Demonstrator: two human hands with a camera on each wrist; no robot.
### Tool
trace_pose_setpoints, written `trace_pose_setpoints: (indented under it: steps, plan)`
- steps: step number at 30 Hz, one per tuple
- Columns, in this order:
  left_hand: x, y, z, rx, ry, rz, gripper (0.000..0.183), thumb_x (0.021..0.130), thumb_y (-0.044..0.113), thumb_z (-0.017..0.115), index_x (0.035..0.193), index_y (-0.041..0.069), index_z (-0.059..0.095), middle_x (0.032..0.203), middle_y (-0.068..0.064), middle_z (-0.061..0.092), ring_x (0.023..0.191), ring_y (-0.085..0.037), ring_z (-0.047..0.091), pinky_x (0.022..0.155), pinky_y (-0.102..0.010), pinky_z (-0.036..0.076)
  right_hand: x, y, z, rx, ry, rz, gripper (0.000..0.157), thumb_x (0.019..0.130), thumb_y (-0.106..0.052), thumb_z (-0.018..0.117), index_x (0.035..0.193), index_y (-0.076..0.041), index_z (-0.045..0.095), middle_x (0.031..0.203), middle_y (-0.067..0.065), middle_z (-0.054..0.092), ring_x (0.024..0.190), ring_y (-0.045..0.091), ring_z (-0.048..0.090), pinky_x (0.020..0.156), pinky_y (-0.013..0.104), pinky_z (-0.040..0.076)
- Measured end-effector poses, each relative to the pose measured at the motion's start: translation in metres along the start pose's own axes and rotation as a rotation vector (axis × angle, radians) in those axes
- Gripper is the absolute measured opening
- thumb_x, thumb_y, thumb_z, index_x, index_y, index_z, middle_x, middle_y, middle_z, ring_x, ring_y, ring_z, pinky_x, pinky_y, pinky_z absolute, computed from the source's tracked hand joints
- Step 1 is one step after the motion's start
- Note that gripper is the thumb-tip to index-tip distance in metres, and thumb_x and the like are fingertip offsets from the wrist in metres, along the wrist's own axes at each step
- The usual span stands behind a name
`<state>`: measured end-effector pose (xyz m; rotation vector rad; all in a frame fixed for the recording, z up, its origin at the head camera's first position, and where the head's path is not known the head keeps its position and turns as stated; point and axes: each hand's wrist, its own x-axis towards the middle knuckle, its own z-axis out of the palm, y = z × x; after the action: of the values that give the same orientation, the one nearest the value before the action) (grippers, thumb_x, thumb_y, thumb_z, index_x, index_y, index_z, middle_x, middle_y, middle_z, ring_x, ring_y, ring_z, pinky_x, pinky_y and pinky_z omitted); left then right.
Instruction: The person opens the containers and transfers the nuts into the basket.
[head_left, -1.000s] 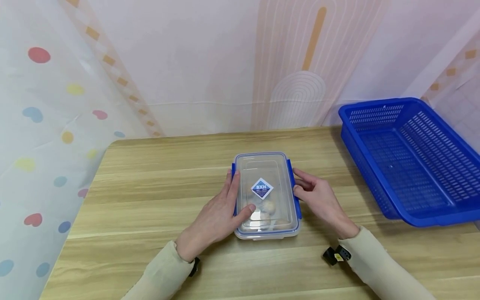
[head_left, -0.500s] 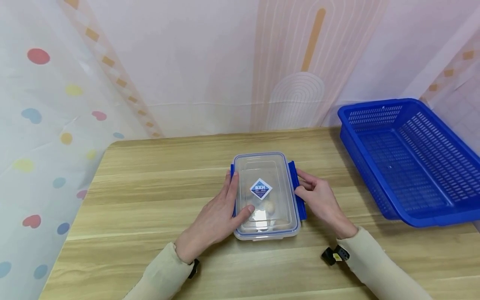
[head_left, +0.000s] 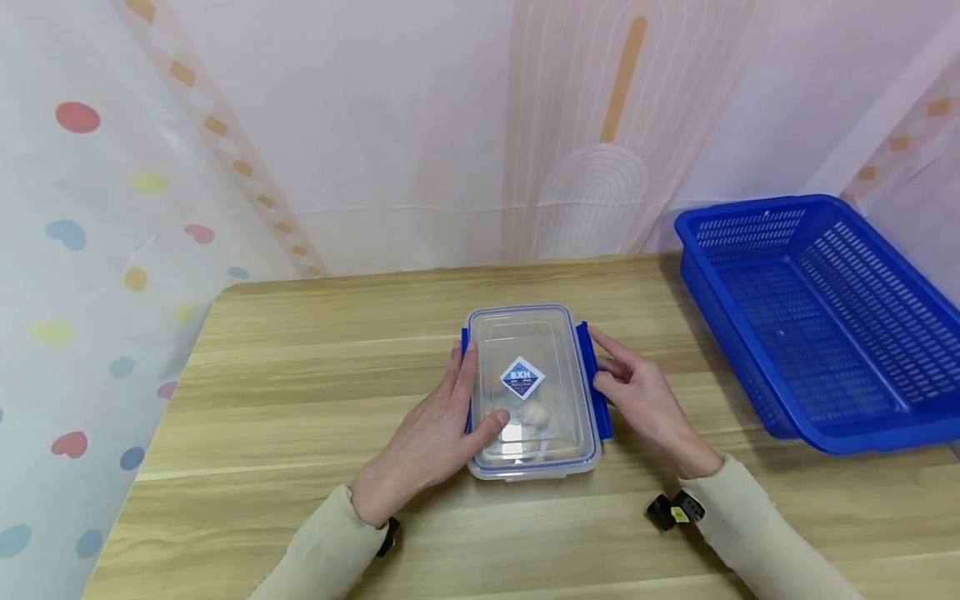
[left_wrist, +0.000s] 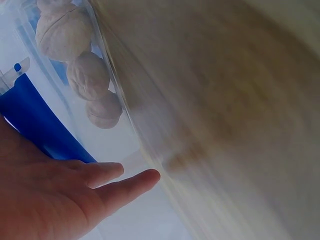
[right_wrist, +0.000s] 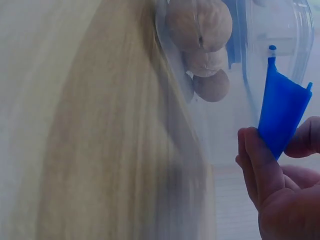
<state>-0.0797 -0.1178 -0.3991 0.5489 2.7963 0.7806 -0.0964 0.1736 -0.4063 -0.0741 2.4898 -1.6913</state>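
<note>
A clear plastic food container (head_left: 528, 340) with a lidded top and a diamond label (head_left: 522, 378) lies on the wooden table. Through its wall in the wrist views show several walnuts (right_wrist: 200, 22). My left hand (head_left: 427, 442) rests against the near-left side, fingers straight along the wall and thumb on the lid. Beside those fingers the left blue locking flap (left_wrist: 42, 117) lies close to the wall. My right hand (head_left: 647, 404) pinches the right blue locking flap (right_wrist: 284, 107) between thumb and fingers; this flap is tilted outward from the lid's edge.
A blue perforated plastic basket (head_left: 802, 333) stands at the right of the table (head_left: 315, 375). Behind the table hangs a patterned cloth (head_left: 405, 133). Black wrist cameras (head_left: 671, 510) sit below the sleeves.
The right flap has swung outward from the container's side, with my right hand shifting slightly right along with it. My left hand and the container stay in place.
</note>
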Motion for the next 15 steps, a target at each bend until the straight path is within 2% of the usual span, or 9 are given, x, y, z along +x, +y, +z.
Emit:
trace_pose_setpoints:
  steps: [6, 11, 15]
  plan:
    - [-0.0008, -0.0009, 0.0003, -0.003, 0.014, 0.006, 0.098, 0.102, 0.065, 0.047, 0.167, 0.01, -0.001, 0.171, -0.021, 0.0, 0.152, -0.042, 0.027, 0.114, -0.06, 0.039, -0.0001, -0.0005, 0.0001, -0.041, -0.009, -0.012, 0.052, 0.1, -0.002, 0.054, 0.153, -0.005, 0.052, 0.139, 0.024, 0.062, 0.121, 0.033, 0.063, 0.094, 0.033, 0.056]
    - [-0.0011, -0.0006, 0.0006, -0.004, 0.018, 0.006, 0.098, 0.102, 0.065, 0.048, 0.167, 0.01, -0.001, 0.172, -0.021, 0.001, 0.152, -0.042, 0.027, 0.114, -0.059, 0.039, -0.0006, 0.0001, -0.0007, -0.034, -0.017, -0.006, 0.053, 0.101, -0.001, 0.053, 0.154, -0.005, 0.049, 0.146, 0.023, 0.057, 0.127, 0.034, 0.06, 0.101, 0.043, 0.053]
    - [-0.0009, 0.0002, 0.0002, -0.005, 0.019, 0.008, 0.098, 0.102, 0.065, 0.048, 0.167, 0.01, -0.001, 0.172, -0.021, 0.001, 0.152, -0.041, 0.026, 0.114, -0.059, 0.039, -0.0013, -0.0002, -0.0025, 0.006, -0.031, 0.011, 0.055, 0.101, -0.001, 0.052, 0.156, -0.005, 0.047, 0.156, 0.021, 0.048, 0.133, 0.036, 0.057, 0.104, 0.046, 0.051]
